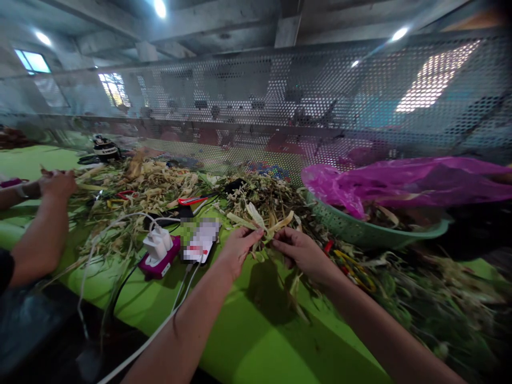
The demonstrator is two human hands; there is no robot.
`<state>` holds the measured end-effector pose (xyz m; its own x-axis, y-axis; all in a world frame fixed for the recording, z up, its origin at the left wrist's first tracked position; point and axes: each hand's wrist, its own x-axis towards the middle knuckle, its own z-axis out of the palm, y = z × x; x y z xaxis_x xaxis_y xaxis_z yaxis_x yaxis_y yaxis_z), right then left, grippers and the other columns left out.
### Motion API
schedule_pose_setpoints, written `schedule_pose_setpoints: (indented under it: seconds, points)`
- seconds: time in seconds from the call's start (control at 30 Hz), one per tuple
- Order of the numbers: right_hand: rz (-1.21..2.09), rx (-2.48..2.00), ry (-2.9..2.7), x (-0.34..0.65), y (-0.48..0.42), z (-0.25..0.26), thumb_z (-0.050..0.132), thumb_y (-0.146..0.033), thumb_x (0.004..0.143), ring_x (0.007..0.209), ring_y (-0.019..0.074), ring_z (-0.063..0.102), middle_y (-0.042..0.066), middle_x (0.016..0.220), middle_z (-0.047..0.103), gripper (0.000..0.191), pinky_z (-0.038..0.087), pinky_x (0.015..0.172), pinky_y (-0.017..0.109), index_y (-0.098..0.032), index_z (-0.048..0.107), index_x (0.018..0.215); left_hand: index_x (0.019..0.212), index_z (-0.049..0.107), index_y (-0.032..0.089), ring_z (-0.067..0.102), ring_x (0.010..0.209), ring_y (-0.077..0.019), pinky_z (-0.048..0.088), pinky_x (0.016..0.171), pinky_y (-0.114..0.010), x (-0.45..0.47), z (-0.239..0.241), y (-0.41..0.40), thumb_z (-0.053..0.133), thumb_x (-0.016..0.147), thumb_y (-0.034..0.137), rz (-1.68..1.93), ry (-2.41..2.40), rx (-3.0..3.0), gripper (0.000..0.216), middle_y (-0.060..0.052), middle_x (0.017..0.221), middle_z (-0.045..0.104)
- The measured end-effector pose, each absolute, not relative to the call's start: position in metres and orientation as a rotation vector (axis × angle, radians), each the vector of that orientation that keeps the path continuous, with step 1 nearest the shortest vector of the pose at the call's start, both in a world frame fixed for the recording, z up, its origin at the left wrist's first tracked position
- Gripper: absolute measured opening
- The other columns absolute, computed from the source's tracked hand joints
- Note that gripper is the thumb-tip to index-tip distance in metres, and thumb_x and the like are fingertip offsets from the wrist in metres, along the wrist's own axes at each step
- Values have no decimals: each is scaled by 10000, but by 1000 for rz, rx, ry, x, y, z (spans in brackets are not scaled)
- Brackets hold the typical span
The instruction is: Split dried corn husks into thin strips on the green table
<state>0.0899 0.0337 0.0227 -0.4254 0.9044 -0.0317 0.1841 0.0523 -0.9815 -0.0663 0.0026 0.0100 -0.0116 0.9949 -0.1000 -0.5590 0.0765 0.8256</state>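
Just above the green table [256,330], my left hand [239,246] pinches a pale, dry, leafy plant piece [258,217] between thumb and fingers. Its yellowish strips spread upward and outward. On the other side, my right hand [301,249] is closed at the same piece, with thumb and index finger pressed together. Behind both hands lies a heap of dried plant scraps [272,197]. Limp strips [295,290] hang below the right hand. Whatever lies deeper inside my fingers is hidden.
A white phone [202,242] and a purple power strip [166,261] with white chargers lie left. A red cutter knife [194,200] rests on scraps. Right stands a green basket [360,232] under a purple plastic bag [384,178]. Another person's hand [57,184] is far left.
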Motion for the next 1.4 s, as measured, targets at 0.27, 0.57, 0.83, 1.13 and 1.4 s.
schedule_pose_setpoints:
  seconds: [0.27,0.57,0.83,1.13,1.4]
  points:
    - [1379,-1033,-1737,90,40,21,703,-400,685,528,101,523,-38,603,546,277,439,480,227,-188,531,735,686,657,130,494,521,-75,374,536,-218,-70,11,2,816,562,333,1444,853,637,286,17,591,583]
    - [1427,-1065,-1551,94,39,23,730,-454,675,445,51,420,-21,674,580,331,334,418,205,-154,646,785,830,701,131,546,664,-108,408,625,-235,-67,14,-3,780,638,328,1409,809,832,286,-28,772,658]
    - [1352,-1020,-1380,94,40,20,791,-426,613,468,58,330,-41,562,514,314,256,438,214,-149,664,688,949,705,159,603,755,-167,454,749,-309,-63,11,-5,733,705,377,1233,811,845,329,-64,847,700]
    - [1371,-1019,-1382,93,40,25,802,-422,589,520,103,477,-16,629,615,333,361,518,247,-174,665,763,1050,701,173,611,910,-218,420,885,-348,-65,11,-1,683,748,413,1252,792,1110,386,-88,1006,704]
    - [1603,-997,-1318,97,35,32,828,-404,576,574,129,571,12,677,650,349,448,560,251,-161,675,775,989,723,189,602,970,-237,395,954,-368,-61,16,-3,701,720,444,1180,795,1274,371,-81,1004,710]
